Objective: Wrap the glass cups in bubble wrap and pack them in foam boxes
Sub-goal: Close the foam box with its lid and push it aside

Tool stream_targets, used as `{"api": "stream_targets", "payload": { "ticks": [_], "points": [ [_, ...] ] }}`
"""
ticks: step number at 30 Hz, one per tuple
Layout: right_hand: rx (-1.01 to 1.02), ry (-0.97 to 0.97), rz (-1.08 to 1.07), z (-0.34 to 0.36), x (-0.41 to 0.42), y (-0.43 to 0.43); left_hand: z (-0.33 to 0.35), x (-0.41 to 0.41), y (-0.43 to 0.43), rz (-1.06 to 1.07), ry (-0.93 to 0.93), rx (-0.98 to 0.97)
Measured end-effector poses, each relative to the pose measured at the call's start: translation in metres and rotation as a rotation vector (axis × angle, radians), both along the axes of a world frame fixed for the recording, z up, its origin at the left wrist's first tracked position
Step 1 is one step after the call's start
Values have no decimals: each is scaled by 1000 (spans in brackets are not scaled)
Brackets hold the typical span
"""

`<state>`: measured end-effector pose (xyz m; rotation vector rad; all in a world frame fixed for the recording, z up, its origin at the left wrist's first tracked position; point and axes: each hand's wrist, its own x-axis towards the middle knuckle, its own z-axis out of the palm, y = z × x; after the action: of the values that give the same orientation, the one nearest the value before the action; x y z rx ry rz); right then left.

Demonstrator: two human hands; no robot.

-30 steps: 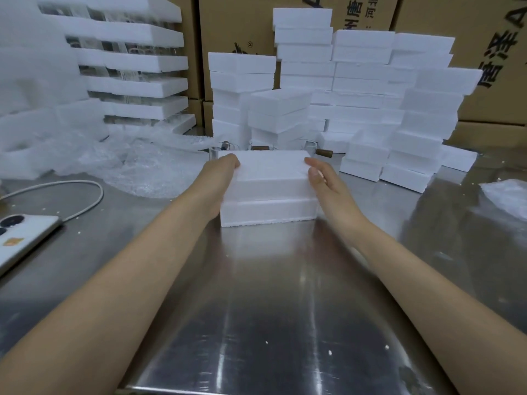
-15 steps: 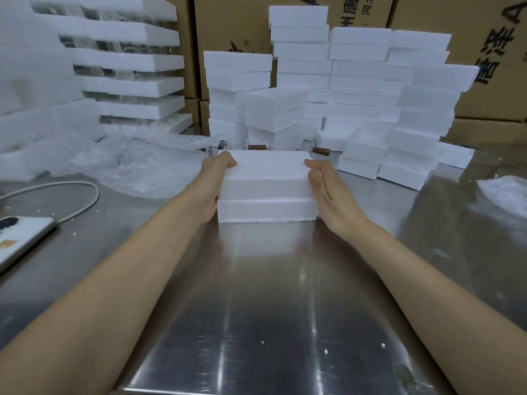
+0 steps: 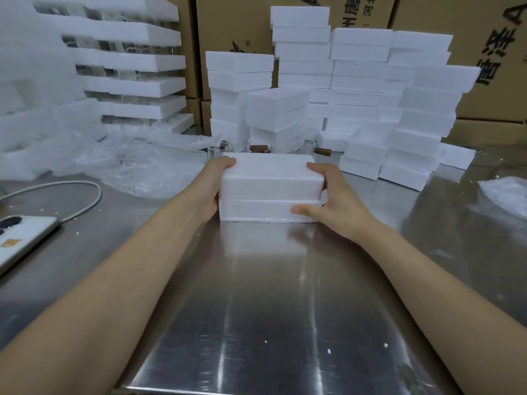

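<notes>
Shifting grip since a moment ago: dropping the right hand's [image 3: 333,201] thumb [image 3: 301,209] from the lid's edge onto the front of the lower half, while leaving the foam box [image 3: 271,183] resting at the same spot on the steel table [image 3: 271,309]. Probably meaning that closing is finished and that squeezing or lifting both halves together is coming next. Facing, well beyond the fingertips, tall piles of stacked foam boxes [image 3: 362,81], all closed and hiding their contents. Seeing, far to the left of the left fingers, foam trays [image 3: 137,61] sandwiching what looks like glassware, and nearer, loose bubble wrap [image 3: 137,172]. Clamping the box endwise: curling the left hand's [image 3: 214,183] fingers [image 3: 228,162] over the top left corner and the right fingers over the top right, both gripping firmly. Keeping lid on base, so not telling whether a wrapped cup is inside. Leaving, just behind the fingertips, unwrapped glass cups [image 3: 308,145] with brown handles.
</notes>
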<state>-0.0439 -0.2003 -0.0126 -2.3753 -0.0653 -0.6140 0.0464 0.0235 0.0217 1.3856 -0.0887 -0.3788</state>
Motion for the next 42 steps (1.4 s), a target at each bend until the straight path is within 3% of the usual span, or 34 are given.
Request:
{"api": "stream_targets", "payload": {
  "ticks": [10,19,25,42],
  "points": [
    [125,-80,-30,5,4,-2,2,-3,-1,-21,75,-51],
    [136,19,23,6,4,-10,4,-5,-4,-39,115,-73],
    [198,75,31,7,5,-11,8,-5,-9,2,95,97],
    [268,49,13,5,1,-8,11,-9,2,-139,198,49]
  ]
}}
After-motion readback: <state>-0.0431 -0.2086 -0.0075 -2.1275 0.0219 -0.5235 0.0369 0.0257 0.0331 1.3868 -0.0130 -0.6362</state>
